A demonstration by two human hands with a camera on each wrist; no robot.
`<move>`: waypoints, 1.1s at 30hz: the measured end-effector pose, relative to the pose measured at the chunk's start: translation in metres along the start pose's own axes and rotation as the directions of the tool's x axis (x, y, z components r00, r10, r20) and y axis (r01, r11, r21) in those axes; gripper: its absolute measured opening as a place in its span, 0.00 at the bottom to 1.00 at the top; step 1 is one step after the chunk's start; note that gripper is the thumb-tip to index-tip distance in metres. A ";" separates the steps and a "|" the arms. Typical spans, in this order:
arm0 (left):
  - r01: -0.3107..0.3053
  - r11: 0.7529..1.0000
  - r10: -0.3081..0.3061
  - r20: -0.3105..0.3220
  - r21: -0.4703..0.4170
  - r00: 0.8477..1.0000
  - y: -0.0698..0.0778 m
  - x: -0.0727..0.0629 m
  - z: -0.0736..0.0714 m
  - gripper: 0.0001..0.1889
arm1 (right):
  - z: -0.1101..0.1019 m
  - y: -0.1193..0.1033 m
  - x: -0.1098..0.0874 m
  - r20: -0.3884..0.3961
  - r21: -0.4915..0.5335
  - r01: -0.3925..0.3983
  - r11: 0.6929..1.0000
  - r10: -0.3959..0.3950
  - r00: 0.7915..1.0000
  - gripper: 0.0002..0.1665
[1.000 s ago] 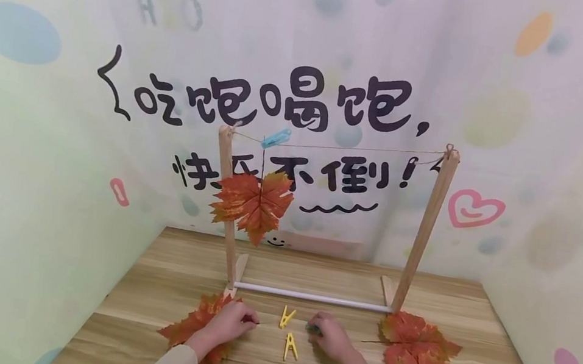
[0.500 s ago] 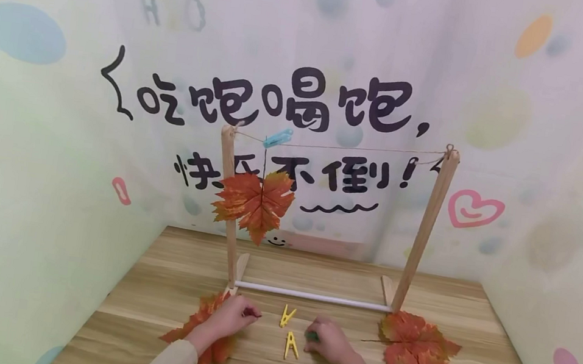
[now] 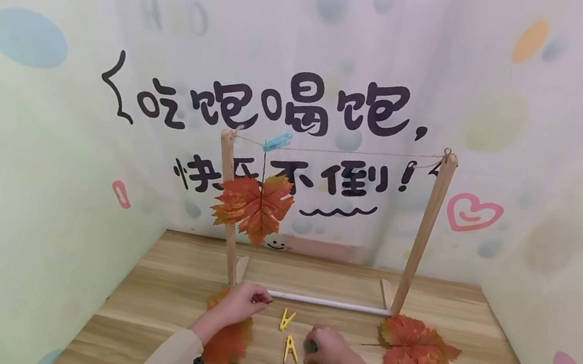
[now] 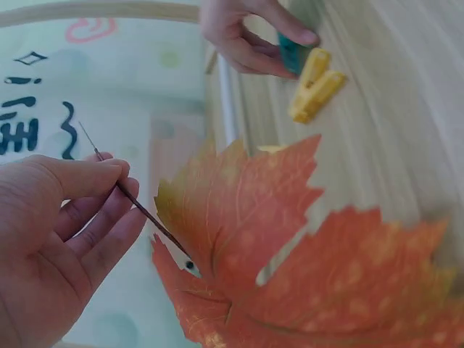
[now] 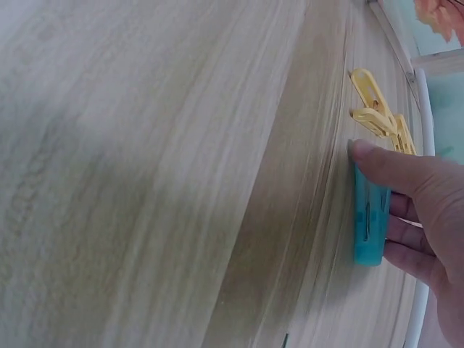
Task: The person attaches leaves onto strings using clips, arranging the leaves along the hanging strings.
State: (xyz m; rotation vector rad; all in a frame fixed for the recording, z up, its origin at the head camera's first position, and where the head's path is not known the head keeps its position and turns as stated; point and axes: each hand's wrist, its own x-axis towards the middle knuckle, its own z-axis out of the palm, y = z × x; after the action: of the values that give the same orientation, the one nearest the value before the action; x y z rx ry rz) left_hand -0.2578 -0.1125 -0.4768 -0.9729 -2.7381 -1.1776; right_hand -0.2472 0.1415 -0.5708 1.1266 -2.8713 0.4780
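My left hand (image 3: 243,302) pinches the thin dark stem of an orange-red artificial leaf (image 4: 239,210) between thumb and fingers. The blade hangs below that hand, partly hidden by the forearm in the head view. Low over the wooden table, my right hand (image 3: 330,347) holds a teal clothespin (image 5: 370,217), thumb on one side and fingers on the other. Just left of it lie two yellow clothespins (image 3: 291,350), one behind the other. Behind both hands, a similar leaf (image 3: 257,207) hangs by its stem from a light-blue clothespin (image 3: 277,142) on a string.
A wooden frame with a left post (image 3: 229,254), a right post (image 3: 424,236) and a white bottom bar (image 3: 331,303) carries the string across its top. More orange-red leaves (image 3: 417,340) lie on the table (image 3: 142,310) at the right. A printed curtain wall (image 3: 500,111) stands behind.
My left hand has risen and moved slightly forward and right, lifting the leaf by its stem. The right hand stays nearly in place with the teal clothespin.
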 end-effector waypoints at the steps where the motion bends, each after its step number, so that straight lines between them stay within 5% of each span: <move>1: 0.001 1.000 -0.001 -0.001 -0.007 1.000 0.003 0.001 0.000 0.04 | 0.001 -0.001 -0.001 0.007 -0.002 -0.004 1.000 0.004 1.000 0.15; 14: -0.020 0.991 0.003 -0.130 -0.129 0.992 0.040 0.019 -0.013 0.02 | -0.001 -0.005 -0.005 0.019 0.063 -0.014 0.998 0.013 1.000 0.13; 33: -0.017 0.988 -0.021 -0.246 -0.153 0.969 0.051 0.033 -0.029 0.02 | -0.060 0.002 -0.006 -0.100 0.287 -0.003 0.958 0.033 0.994 0.13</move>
State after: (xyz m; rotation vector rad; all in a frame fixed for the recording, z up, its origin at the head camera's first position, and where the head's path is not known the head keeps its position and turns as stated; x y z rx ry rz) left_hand -0.2634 -0.0871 -0.4147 -0.7734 -2.4863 -1.4217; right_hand -0.2495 0.1639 -0.5146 1.0703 -2.7873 0.9499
